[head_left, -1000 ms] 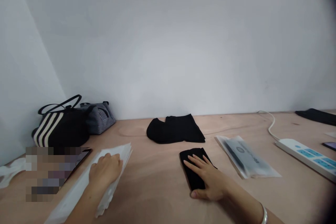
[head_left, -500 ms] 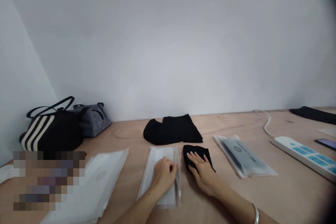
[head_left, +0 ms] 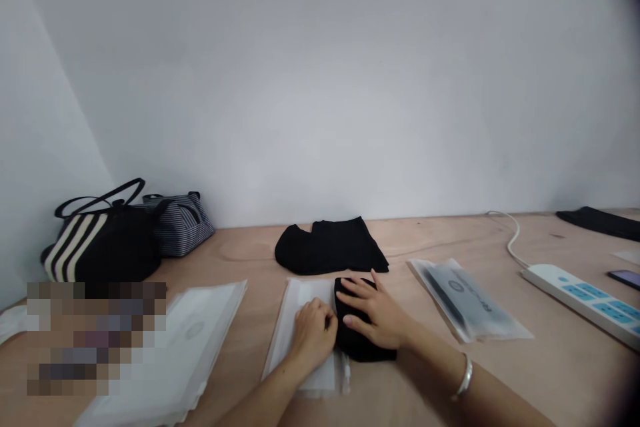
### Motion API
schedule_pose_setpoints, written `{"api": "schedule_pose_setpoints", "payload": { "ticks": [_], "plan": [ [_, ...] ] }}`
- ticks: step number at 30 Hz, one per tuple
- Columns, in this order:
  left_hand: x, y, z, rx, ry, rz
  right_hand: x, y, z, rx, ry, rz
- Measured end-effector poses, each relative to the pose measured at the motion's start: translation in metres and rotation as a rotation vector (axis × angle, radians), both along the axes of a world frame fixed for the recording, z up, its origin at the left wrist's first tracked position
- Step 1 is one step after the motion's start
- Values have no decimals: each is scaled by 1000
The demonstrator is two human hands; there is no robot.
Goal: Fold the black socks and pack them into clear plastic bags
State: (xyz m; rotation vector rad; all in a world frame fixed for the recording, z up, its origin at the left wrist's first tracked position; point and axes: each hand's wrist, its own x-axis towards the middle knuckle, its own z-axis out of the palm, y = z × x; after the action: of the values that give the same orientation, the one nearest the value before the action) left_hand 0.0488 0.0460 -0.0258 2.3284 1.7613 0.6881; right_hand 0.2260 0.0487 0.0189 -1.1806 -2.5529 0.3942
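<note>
My left hand [head_left: 315, 335] rests on a clear plastic bag [head_left: 295, 330] lying flat on the wooden table [head_left: 525, 380], its fingers curled at the bag's right edge. My right hand [head_left: 376, 313] lies with fingers spread on a folded black cloth [head_left: 357, 341] that touches the bag's right edge. A silver bracelet [head_left: 464, 379] circles my right wrist.
A pile of black garments [head_left: 330, 247] lies behind the hands. A stack of clear bags [head_left: 190, 340] sits at left, a packed bag [head_left: 465, 299] at right. Two striped handbags [head_left: 115, 240] stand at the far left. A white power strip [head_left: 585, 295], a phone [head_left: 625, 278] and another dark cloth [head_left: 600, 221] lie far right.
My left hand took one clear bag from the left stack to the middle. My right hand slid the folded black cloth left, against the bag's edge.
</note>
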Motion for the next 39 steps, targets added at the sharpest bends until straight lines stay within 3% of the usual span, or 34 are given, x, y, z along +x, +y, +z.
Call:
{"api": "schedule_pose_setpoints", "payload": {
  "ticks": [5,13,19,21,24,27,30,34,39],
  "plan": [
    [0,-1,0,35,-33,4,-5,9,-12,-138,-34,87],
    [4,-7,12,130,-122,-94,-13,5,-22,-129,143,50],
    [-1,-13,36,134,-85,-279,-43,-5,-32,48,508,-294],
    [-10,-10,46,113,-42,-371,-40,-10,-24,-2,547,-267],
    [-23,-7,57,84,18,-451,-20,-15,-5,-69,456,-112],
    [-27,-13,55,109,19,-374,3,-17,6,12,324,9],
    [-25,-23,40,106,11,-281,16,-17,3,63,153,125],
    [-26,-29,21,-20,120,-321,21,-13,-10,111,-22,178],
    [-27,-29,25,-81,126,-427,17,-12,-15,143,-135,185]
  ]
}}
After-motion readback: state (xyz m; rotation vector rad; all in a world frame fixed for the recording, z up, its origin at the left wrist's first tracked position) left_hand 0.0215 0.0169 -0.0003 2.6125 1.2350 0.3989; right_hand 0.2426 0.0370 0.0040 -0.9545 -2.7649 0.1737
